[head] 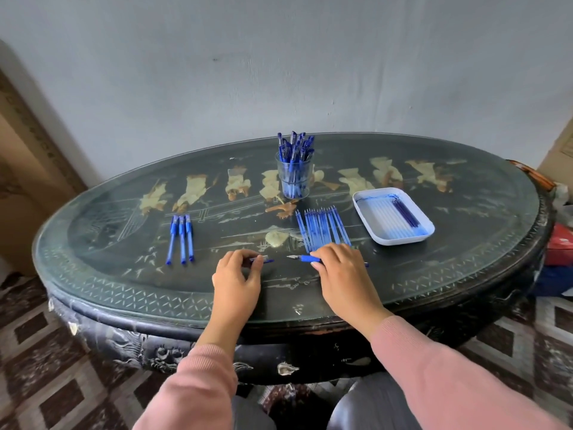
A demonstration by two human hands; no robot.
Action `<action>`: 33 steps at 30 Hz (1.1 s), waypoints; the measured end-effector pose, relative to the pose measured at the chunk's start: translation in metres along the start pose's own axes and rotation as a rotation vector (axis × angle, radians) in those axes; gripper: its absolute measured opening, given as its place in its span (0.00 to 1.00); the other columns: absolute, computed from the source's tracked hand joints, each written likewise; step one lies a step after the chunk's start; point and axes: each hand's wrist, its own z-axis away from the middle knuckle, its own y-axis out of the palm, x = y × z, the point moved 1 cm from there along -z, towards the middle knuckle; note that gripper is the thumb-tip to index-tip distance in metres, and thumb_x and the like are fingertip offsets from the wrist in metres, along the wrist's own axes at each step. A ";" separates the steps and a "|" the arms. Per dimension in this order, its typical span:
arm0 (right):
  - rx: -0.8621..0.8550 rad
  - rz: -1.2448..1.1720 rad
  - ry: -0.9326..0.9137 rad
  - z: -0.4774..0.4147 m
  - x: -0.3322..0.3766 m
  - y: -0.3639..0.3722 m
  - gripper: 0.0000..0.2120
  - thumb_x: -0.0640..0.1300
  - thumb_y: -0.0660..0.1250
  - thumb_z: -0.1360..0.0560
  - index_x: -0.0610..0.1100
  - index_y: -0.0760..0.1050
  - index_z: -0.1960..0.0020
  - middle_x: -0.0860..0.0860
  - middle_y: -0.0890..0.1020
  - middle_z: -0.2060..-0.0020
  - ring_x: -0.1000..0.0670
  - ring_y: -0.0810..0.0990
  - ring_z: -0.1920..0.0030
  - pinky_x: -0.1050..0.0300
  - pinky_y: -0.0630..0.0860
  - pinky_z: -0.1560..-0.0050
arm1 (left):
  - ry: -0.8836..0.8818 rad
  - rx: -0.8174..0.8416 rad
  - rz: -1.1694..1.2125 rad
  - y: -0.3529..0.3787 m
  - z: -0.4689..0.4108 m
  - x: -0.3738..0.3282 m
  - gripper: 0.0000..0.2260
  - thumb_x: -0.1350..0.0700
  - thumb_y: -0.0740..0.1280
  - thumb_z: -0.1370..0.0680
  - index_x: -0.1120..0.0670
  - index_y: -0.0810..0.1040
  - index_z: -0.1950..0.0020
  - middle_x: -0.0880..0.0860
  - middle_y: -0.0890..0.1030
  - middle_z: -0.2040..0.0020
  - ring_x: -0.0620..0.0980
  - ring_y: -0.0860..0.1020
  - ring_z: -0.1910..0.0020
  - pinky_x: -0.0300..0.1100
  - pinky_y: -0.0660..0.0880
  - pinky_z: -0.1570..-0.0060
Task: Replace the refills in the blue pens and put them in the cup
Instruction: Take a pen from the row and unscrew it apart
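Note:
My left hand (238, 273) pinches a blue pen cap (262, 260) just above the tabletop. My right hand (339, 271) grips an uncapped blue pen (305, 258) whose metal tip points left toward the cap, a small gap between them. Three capped blue pens (181, 240) lie side by side at the left. A row of several blue refills (322, 228) lies just beyond my right hand. A clear cup (294, 178) holding several blue pens stands at the middle back. A white tray (366, 221) at the right holds used refills.
The dark oval table (124, 299) has a glass top with inlaid figures and stands against a grey wall. A red box (559, 248) and other clutter sit past the table's right edge. Patterned floor tiles lie below.

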 end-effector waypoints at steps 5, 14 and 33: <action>0.034 0.039 -0.001 0.001 0.002 0.001 0.05 0.44 0.62 0.20 0.47 0.76 0.47 0.53 0.78 0.55 0.48 0.75 0.56 0.52 0.73 0.53 | -0.083 -0.061 -0.318 -0.005 -0.004 0.000 0.07 0.49 0.65 0.20 0.47 0.80 0.46 0.47 0.78 0.45 0.52 0.72 0.41 0.49 0.59 0.42; 0.048 0.024 0.011 0.001 0.003 0.001 0.11 0.48 0.57 0.20 0.47 0.77 0.48 0.52 0.77 0.58 0.48 0.74 0.58 0.53 0.72 0.52 | -0.073 -0.042 -0.405 -0.007 -0.003 0.016 0.10 0.42 0.66 0.23 0.43 0.82 0.46 0.47 0.78 0.47 0.51 0.70 0.40 0.49 0.60 0.41; 0.079 -0.024 -0.034 0.000 0.005 -0.003 0.07 0.47 0.59 0.19 0.51 0.75 0.47 0.57 0.77 0.56 0.51 0.70 0.56 0.54 0.71 0.51 | 0.289 0.077 -0.149 0.019 0.007 -0.010 0.06 0.55 0.75 0.27 0.44 0.83 0.55 0.34 0.78 0.60 0.41 0.76 0.51 0.47 0.63 0.48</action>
